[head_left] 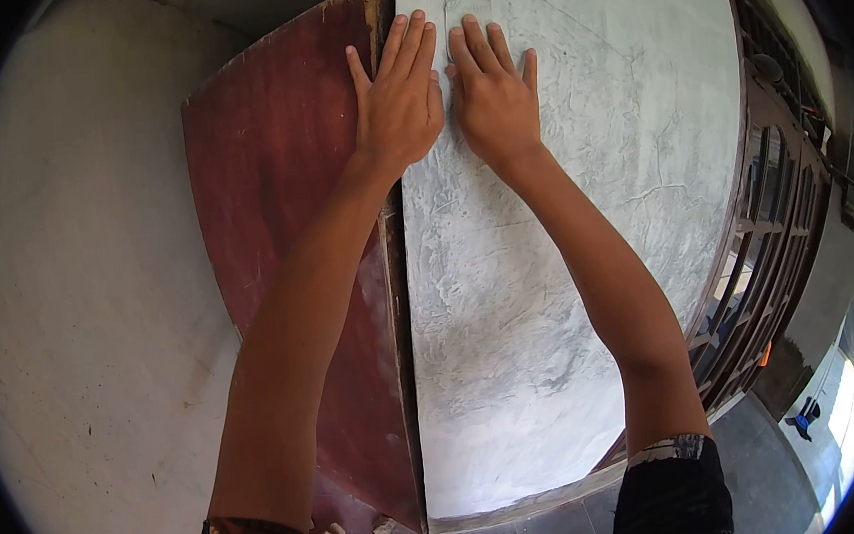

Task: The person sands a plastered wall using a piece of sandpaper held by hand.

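My left hand [399, 114] lies with its fingers stretched out, up where the edge of a dark red wooden door [284, 168] meets a pale grey plastered wall [586, 244]. Its fingertips reach onto the wall, and its outermost finger is over the red door. Just to the right, my right hand [497, 111] rests flat against the wall with its fingers spread. Under and above its fingertips a faint, thin rectangular patch [480, 7] shows; I cannot make out what it is. Both arms are raised, and neither hand is wrapped around anything.
A plain off-white wall [88, 294] fills the left. Brown wooden window frames with glass panes [769, 175] stand at the right. Grey floor tiles [568, 529] run along the bottom, with small broken pieces [382, 528] near the door's foot. A blue-and-black object [805, 420] lies far right.
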A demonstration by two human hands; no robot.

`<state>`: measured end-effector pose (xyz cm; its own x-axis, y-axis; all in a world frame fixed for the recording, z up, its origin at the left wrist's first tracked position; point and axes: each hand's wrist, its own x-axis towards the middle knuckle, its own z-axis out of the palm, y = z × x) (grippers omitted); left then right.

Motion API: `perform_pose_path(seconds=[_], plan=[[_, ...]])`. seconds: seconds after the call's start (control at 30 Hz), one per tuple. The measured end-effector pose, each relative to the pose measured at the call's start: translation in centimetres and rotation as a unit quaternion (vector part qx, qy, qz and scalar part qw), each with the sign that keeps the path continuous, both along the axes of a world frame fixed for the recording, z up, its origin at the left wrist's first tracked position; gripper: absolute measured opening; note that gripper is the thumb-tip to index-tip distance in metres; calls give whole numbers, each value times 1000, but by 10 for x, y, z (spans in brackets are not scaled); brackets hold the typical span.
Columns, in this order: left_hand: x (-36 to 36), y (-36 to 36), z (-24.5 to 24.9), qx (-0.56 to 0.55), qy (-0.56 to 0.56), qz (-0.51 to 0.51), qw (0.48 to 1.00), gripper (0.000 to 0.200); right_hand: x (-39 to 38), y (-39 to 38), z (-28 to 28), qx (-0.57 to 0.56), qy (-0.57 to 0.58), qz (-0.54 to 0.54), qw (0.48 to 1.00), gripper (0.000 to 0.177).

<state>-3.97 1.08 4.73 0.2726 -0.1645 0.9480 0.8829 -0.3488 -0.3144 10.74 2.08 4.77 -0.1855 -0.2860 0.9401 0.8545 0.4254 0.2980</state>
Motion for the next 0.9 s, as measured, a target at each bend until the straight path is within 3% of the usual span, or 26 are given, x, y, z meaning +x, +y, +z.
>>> perform_pose_path(seconds=[0.07, 0.13, 0.3, 0.5, 0.67, 0.77, 0.83, 0.9], plan=[[1, 2, 0, 3, 0, -4, 1000, 57, 4, -8, -51, -48, -30, -11, 998, 45], [0, 2, -3, 12, -4, -5, 1000, 57, 8, -7, -62, -51, -38, -21, 998, 46], [1, 2, -1, 2, -5, -8, 1000, 57, -4, 2, 23, 16, 7, -9, 1000, 45], [0, 4, -1, 13, 0, -11, 1000, 58, 9, -9, -75, -54, -44, -39, 997, 45], [1, 4, -1, 6, -1, -9, 1000, 58, 0, 3, 18, 20, -3, -8, 1000, 44], [1, 2, 0, 8, -1, -7, 1000, 57, 1, -3, -13, -19, -14, -8, 1000, 46], [0, 2, -3, 9, -1, -11, 1000, 57, 5, -7, -68, -58, -41, -16, 997, 47], [2, 4, 0, 14, -4, -11, 1000, 57, 9, -9, -63, -42, -52, -34, 997, 45]])
